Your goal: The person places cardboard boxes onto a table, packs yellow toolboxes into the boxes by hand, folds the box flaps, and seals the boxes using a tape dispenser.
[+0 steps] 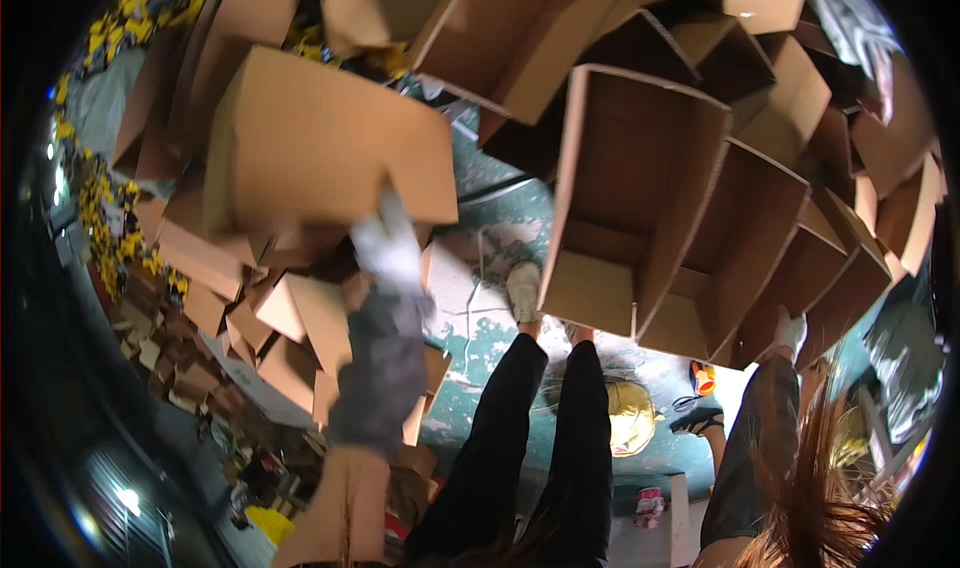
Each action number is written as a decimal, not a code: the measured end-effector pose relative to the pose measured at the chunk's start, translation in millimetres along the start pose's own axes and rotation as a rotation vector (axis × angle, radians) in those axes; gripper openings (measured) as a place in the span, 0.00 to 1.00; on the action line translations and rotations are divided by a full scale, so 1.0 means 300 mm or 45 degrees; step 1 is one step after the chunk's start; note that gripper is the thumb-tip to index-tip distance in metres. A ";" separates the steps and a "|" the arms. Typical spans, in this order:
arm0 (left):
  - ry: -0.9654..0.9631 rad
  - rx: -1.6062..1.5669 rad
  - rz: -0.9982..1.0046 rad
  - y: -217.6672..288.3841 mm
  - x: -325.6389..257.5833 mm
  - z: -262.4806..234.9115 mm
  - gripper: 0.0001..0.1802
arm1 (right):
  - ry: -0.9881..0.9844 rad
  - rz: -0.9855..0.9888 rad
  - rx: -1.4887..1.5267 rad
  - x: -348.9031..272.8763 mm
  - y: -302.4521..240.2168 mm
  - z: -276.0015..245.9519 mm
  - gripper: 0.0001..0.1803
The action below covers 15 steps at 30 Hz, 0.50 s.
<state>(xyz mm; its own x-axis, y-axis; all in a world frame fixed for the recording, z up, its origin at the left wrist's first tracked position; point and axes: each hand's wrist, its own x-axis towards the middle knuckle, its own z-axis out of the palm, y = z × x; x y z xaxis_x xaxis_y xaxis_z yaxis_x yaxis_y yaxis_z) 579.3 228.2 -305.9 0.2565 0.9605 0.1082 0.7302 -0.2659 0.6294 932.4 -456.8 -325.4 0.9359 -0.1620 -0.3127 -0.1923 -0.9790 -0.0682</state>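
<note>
My left hand (386, 248), in a white glove and dark sleeve cover, is at the lower edge of a brown cardboard box (325, 133). Motion blurs both, but the fingers seem to grip that edge, with one lying on the box's face. On the right, my gloved right hand (791, 330) holds the near lower edge of a row of open cardboard boxes (655, 158). These stand side by side with their hollow insides facing me. Its fingertips are partly hidden by the cardboard.
More open boxes (790, 98) crowd the far right. Loose boxes (300, 313) are heaped at left, near yellow-and-black material (115, 213). On the worn green floor (490, 373) are a yellow bag (630, 418), an orange tape roll (703, 378) and scissors (686, 403). Another person's sandalled foot (697, 422) is nearby.
</note>
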 end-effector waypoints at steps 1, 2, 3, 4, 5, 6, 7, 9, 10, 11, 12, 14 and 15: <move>0.310 0.461 0.622 -0.040 -0.115 -0.056 0.14 | -0.094 -0.017 0.113 -0.063 -0.077 0.101 0.26; -0.010 1.037 0.760 -0.024 -0.239 -0.081 0.15 | -0.130 0.027 0.376 -0.082 -0.101 0.114 0.26; -0.344 1.626 0.888 -0.008 -0.345 -0.113 0.16 | -0.224 0.091 0.266 -0.100 -0.146 0.117 0.25; -0.159 1.768 0.979 0.007 -0.435 -0.088 0.16 | -0.231 0.006 0.102 -0.105 -0.176 0.111 0.25; 0.038 1.919 1.064 0.024 -0.492 -0.073 0.16 | -0.235 -0.037 0.228 -0.141 -0.223 0.133 0.24; -0.186 1.343 0.846 0.115 -0.505 -0.059 0.17 | -0.256 0.007 0.105 -0.148 -0.241 0.115 0.24; -0.400 0.778 0.614 0.200 -0.508 -0.060 0.17 | -0.304 0.057 0.140 -0.160 -0.262 0.108 0.23; -0.665 0.318 0.156 0.236 -0.536 -0.064 0.17 | -0.224 -0.033 0.112 -0.137 -0.227 0.078 0.21; -0.651 0.713 0.356 0.264 -0.569 -0.065 0.15 | -0.227 0.005 0.211 -0.144 -0.214 0.067 0.22; -0.616 1.104 0.566 0.284 -0.602 -0.054 0.14 | -0.231 0.000 0.226 -0.145 -0.194 0.050 0.22; -0.621 0.627 0.380 0.231 -0.611 -0.002 0.16 | -0.211 0.002 0.186 -0.118 -0.154 0.029 0.23; -0.751 0.787 0.408 -0.086 -0.625 0.091 0.17 | -0.223 -0.050 0.228 -0.134 -0.246 0.077 0.23; -0.855 0.947 0.392 -0.183 -0.573 0.168 0.19 | -0.195 -0.076 0.373 -0.149 -0.337 0.105 0.22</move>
<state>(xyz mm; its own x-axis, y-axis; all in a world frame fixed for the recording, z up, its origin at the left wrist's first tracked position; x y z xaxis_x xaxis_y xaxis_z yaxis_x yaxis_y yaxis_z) 526.9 73.7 -397.8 0.6298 0.6603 -0.4091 0.7207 -0.6932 -0.0094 900.7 -346.8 -334.5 0.8972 -0.0633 -0.4370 -0.2361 -0.9052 -0.3535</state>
